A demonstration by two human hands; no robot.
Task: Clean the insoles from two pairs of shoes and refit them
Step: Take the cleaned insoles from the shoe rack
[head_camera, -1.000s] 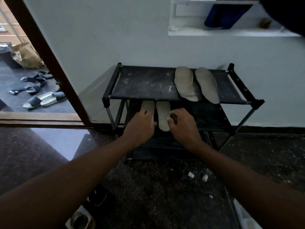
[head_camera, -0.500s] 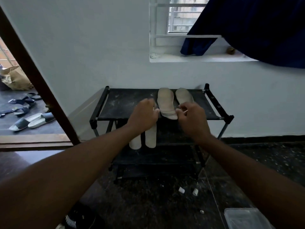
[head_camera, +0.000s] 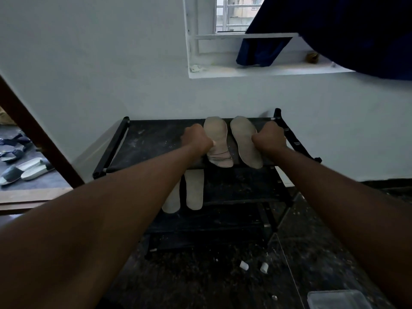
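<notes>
Reaching for the top pair: left insole and right insole lie flat, side by side, on the top shelf of the rack, heels over its front edge. One shelf down, left of centre, sits the lower pair, partly behind my left forearm. My left hand is curled at the left insole's outer edge, my right hand at the right insole's outer edge. Fingers are hidden, so I can't tell if either grips. Progress, my guess: all four insoles out, cleaning unclear, refit not done. No matching shoes in view, only sandals beyond the doorway.
</notes>
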